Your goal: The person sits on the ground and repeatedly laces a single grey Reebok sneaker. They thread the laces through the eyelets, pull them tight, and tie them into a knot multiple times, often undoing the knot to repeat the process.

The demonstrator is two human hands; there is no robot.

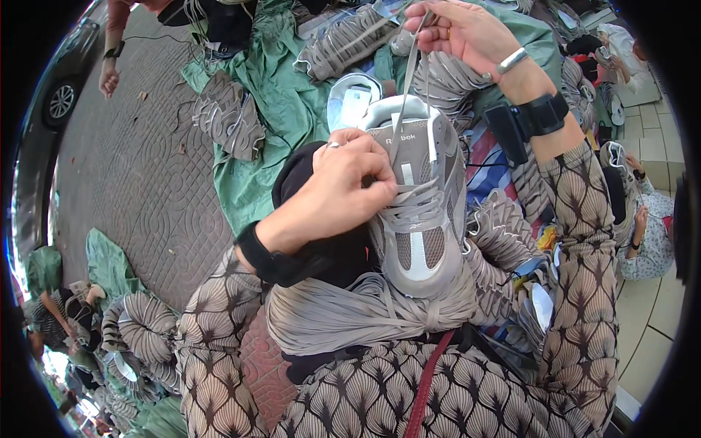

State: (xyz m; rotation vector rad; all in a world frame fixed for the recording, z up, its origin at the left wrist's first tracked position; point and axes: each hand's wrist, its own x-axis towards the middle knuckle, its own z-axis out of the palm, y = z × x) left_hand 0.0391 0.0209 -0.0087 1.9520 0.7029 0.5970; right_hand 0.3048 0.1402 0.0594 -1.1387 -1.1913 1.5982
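Note:
A grey sneaker (418,248) rests on my lap, its toe toward me and its tongue away from me. Flat grey shoelace (415,201) criss-crosses its lower eyelets. My left hand (349,179) is closed at the left side of the lacing, thumb and finger pinching the lace by the eyelets; the exact grip is partly hidden. Up beyond the heel, my right hand (464,35) pinches the lace's long strand, drawn taut upward from the shoe. Below the toe lies a thick bundle of loose grey laces (336,314), tied near its right end.
Bundles of stacked grey shoe uppers (230,117) lie on a green sheet (252,190). More stacks (504,230) sit to the right, and coiled ones (146,328) at lower left. Other people (648,226) sit at the right; another person's arm (111,58) hangs at upper left. A car (62,95) stands far left.

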